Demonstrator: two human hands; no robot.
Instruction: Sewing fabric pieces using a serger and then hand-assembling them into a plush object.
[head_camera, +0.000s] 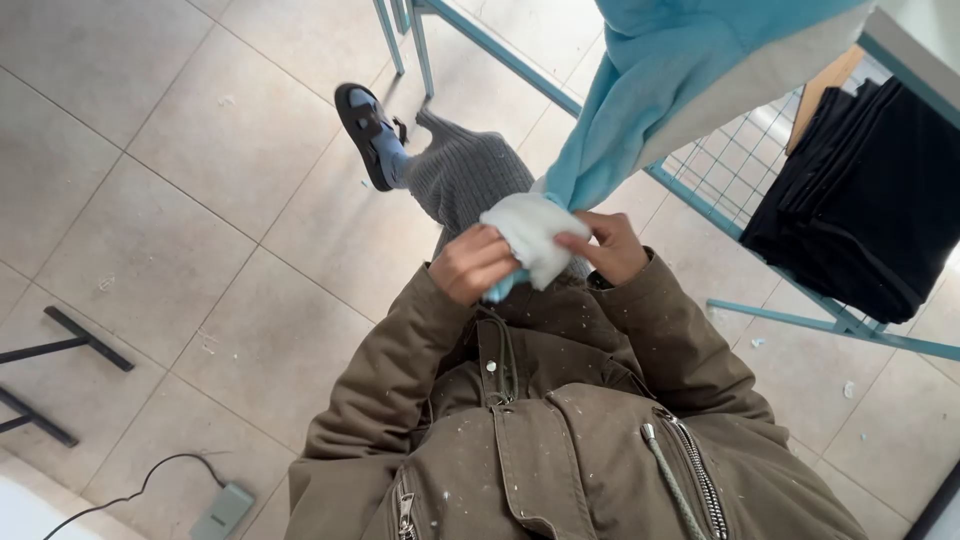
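A light blue fleece garment (660, 90) hangs down from a table at the upper right, its end showing a white fluffy lining (530, 235). My left hand (472, 262) grips the lower end of the fabric from the left, fingers curled around it. My right hand (610, 245) pinches the white lining from the right. Both hands are held close in front of my chest, above my olive-brown jacket (560, 430) speckled with white fluff.
A blue metal table frame (700, 195) with a wire mesh shelf stands at the right, with folded black cloth (860, 200) on it. My foot in a black sandal (368, 135) rests on the tiled floor. A grey foot pedal (222, 510) with a cable lies at lower left.
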